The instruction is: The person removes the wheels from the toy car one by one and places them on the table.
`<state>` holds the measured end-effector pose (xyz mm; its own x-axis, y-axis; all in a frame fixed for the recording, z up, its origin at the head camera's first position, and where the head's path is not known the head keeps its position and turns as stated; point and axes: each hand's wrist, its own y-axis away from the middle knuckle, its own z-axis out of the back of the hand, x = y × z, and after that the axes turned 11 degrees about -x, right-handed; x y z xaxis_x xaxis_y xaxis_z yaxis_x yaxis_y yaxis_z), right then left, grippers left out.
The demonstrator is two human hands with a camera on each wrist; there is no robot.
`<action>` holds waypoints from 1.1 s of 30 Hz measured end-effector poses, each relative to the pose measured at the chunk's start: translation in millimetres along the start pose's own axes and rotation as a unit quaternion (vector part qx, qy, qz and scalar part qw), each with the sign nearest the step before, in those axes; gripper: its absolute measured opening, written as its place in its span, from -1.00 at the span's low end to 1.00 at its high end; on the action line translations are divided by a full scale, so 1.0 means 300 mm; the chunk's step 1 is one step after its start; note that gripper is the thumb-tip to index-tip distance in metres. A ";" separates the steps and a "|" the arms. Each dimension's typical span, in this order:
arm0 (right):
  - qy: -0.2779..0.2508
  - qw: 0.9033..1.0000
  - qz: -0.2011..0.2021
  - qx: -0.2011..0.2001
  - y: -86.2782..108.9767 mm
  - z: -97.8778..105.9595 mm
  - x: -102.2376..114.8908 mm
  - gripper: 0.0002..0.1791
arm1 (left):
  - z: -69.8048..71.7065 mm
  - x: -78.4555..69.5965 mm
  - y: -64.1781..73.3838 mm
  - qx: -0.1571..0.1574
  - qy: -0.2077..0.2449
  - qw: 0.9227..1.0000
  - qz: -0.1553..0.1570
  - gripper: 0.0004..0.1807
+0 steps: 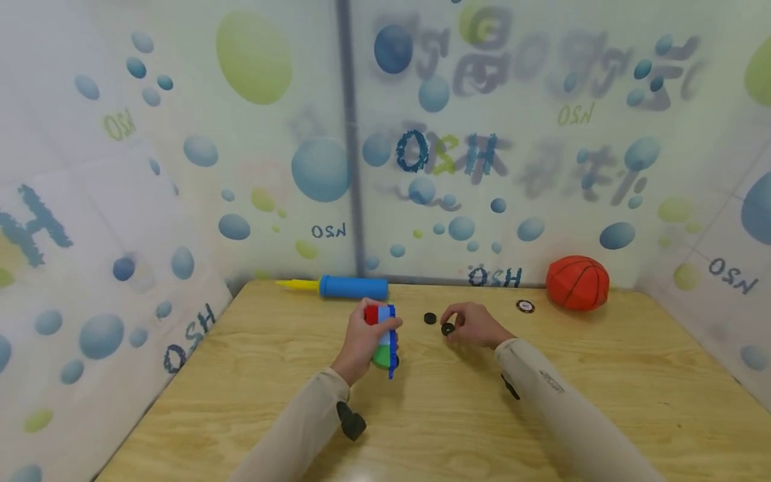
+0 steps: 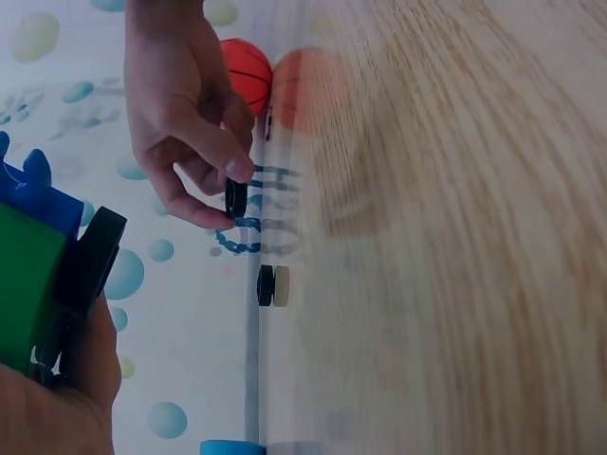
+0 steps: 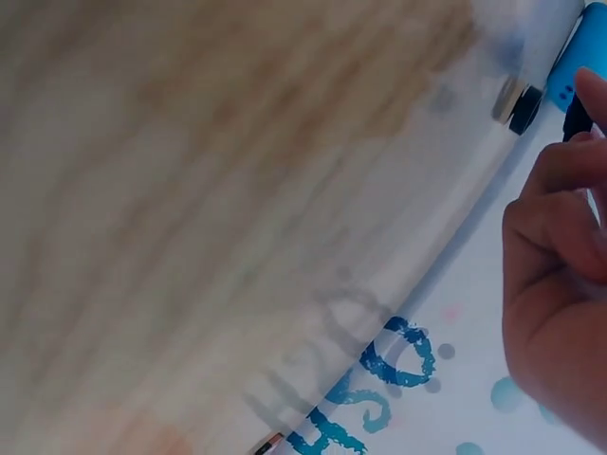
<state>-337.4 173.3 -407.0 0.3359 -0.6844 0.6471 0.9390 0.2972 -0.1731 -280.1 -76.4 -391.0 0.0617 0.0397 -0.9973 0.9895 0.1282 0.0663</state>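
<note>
My left hand (image 1: 357, 345) grips a toy vehicle (image 1: 383, 338) of red, light blue and green blocks on a blue base, held above the table. In the left wrist view its green block (image 2: 28, 284) shows close up, with a black wheel (image 2: 93, 256) beside it. To the right, my right hand (image 1: 476, 325) pinches a small black wheel (image 1: 448, 329) between thumb and fingers, just over the tabletop. A second black wheel (image 1: 430, 318) lies flat on the table, left of that hand. Part of the toy is hidden by my left fingers.
A blue pump (image 1: 354, 288) with a yellow nozzle lies along the table's back edge. At the back right sit a red basketball-patterned ball (image 1: 578, 283) and a round chip (image 1: 525, 306). Patterned curtain walls enclose the wooden table (image 1: 458, 415) behind and at the sides.
</note>
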 end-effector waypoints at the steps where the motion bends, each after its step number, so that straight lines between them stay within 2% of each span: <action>1: 0.004 1.000 -0.002 0.001 -0.008 0.001 -0.001 -0.72 | -0.001 0.000 0.001 0.002 0.001 1.000 0.001 -0.58; 7: 0.016 0.999 -0.032 -0.003 -0.048 -0.003 -0.008 -0.71 | -0.007 -0.001 0.006 0.010 0.005 1.000 0.003 -0.58; 13: 0.014 0.996 -0.088 -0.012 -0.076 -0.018 -0.016 -0.71 | -0.007 0.000 0.013 0.029 -0.017 0.999 0.007 -0.59; 18: 0.029 0.993 -0.112 -0.025 -0.100 -0.028 -0.008 -0.71 | -0.006 -0.001 0.017 0.044 -0.024 0.999 0.004 -0.57; 21: 0.037 0.991 -0.125 -0.030 -0.109 -0.035 -0.006 -0.71 | -0.007 -0.002 0.018 0.062 -0.013 0.998 0.007 -0.55; 27: 0.056 0.990 -0.126 -0.034 -0.118 -0.051 -0.002 -0.71 | -0.002 -0.001 0.022 0.097 0.008 0.995 0.007 -0.56; 33: 0.062 0.988 -0.133 -0.040 -0.123 -0.057 -0.002 -0.68 | 0.004 0.004 0.024 0.151 -0.006 0.989 0.007 -0.60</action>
<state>-371.1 151.3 -413.6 0.0784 -0.8087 0.5830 0.9965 0.0462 -0.0700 -272.9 -76.7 -391.7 0.0745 0.0270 -0.9969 0.9824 -0.1739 0.0687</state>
